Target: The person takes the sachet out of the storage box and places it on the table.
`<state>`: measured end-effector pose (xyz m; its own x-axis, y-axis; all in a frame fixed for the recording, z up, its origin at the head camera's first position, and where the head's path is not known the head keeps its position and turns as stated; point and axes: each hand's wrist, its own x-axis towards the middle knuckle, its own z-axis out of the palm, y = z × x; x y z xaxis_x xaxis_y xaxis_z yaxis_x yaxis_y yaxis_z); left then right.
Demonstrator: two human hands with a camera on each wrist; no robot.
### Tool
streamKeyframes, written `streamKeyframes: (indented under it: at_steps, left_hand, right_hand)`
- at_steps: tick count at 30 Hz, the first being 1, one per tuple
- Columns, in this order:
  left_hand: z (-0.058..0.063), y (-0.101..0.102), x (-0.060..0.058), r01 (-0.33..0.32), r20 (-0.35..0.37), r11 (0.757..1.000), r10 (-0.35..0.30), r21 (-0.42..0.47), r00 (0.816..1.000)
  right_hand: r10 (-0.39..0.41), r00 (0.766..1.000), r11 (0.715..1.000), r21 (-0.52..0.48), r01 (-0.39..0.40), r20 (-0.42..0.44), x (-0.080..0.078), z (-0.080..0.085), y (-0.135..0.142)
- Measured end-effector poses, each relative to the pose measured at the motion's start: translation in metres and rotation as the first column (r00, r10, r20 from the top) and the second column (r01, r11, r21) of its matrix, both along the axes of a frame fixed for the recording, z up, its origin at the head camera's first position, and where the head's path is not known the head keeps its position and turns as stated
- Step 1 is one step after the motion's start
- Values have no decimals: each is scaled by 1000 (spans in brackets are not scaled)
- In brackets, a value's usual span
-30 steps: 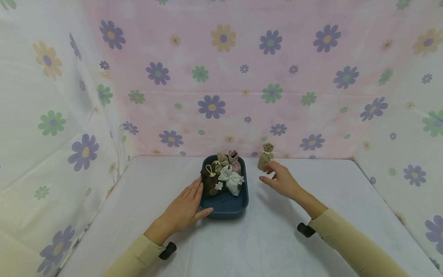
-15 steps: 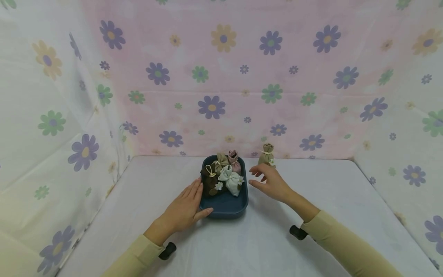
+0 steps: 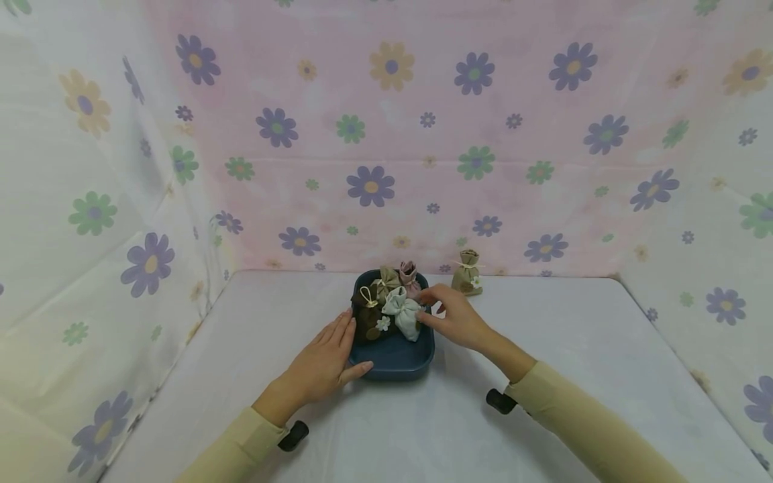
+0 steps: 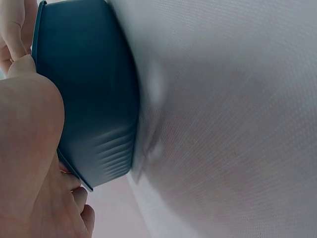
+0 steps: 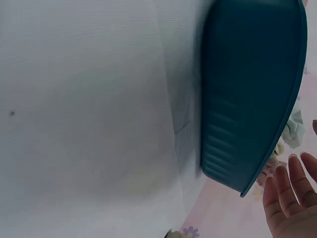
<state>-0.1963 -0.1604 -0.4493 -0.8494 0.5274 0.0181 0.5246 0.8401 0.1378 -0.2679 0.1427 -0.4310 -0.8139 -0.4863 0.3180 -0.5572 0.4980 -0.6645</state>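
Observation:
A dark blue plastic tub (image 3: 395,369) stands on the table with small drawstring pouches in it: a white one (image 3: 404,312), a dark brown one (image 3: 365,325), a khaki one (image 3: 386,278) and a pink one (image 3: 409,278). My left hand (image 3: 323,362) rests along the tub's left side with straight fingers, its thumb over the rim. Above the right rim, my right hand (image 3: 457,318) reaches in with loosely bent fingers, close to the white pouch. Whether they touch it is unclear. In the right wrist view the right hand's fingers (image 5: 292,191) are spread and hold nothing visible.
Another khaki pouch (image 3: 467,275) with a small white flower stands on the table behind the right hand, near the back edge. White cloth covers the table (image 3: 241,335). Flower-patterned curtains (image 3: 326,134) enclose the back and both sides.
My right hand has moved left, away from the standing khaki pouch, to over the tub's right rim. That pouch is now in full sight. The left hand and the tub stay put.

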Motion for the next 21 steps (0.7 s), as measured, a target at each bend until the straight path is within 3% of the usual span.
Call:
streamKeyframes:
  at_steps: [21]
  left_hand:
    - [-4, 0, -1, 3, -23, 1000, -3, 5, 1000]
  right_hand:
    - [-49, 997, 996, 80, 44, 63, -17, -9, -33]
